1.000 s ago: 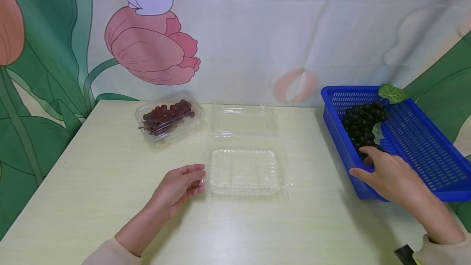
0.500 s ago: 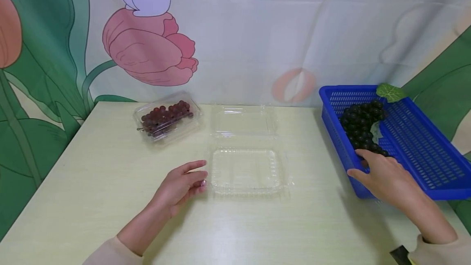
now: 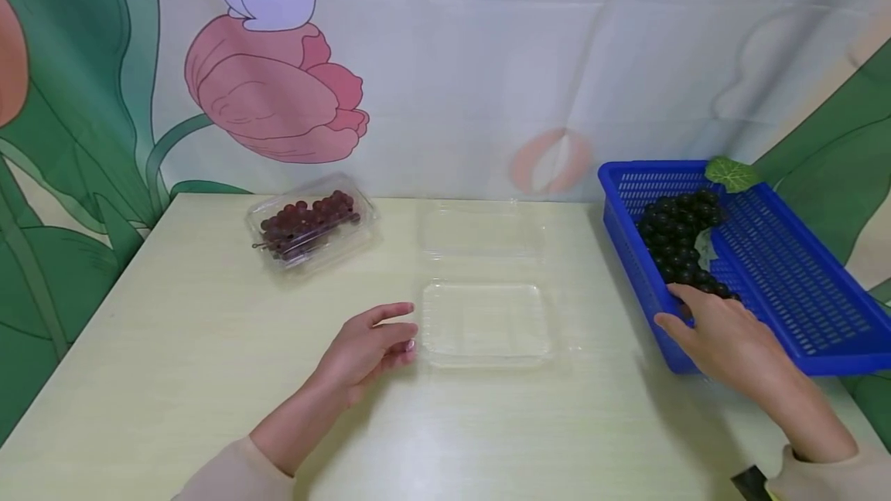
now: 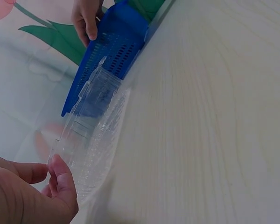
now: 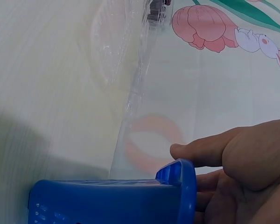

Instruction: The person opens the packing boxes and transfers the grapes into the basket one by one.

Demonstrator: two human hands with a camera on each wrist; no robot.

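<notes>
In the head view, an open clear plastic clamshell box (image 3: 487, 323) lies mid-table, lid folded back. My left hand (image 3: 372, 350) pinches its left edge between thumb and fingertips, as the left wrist view shows. On the right stands a blue slotted basket (image 3: 800, 269) with a bunch of dark grapes (image 3: 675, 238) along its left side. My right hand (image 3: 724, 335) straddles the basket's left rim. In the right wrist view, the thumb (image 5: 200, 150) extends above the rim, apparently apart from it. The other fingers reach inside near the grapes, their tips partly hidden.
A clear box (image 3: 355, 234) holding red grapes (image 3: 306, 223) sits at the table's back left. A green leaf (image 3: 732, 174) hangs over the basket's back rim. Behind the pale table (image 3: 174, 346) hangs a printed cloth (image 3: 445, 83).
Over the last half second my left hand and the open clamshell have shifted right together. My right hand has hardly moved at the basket. The head view has swung slightly.
</notes>
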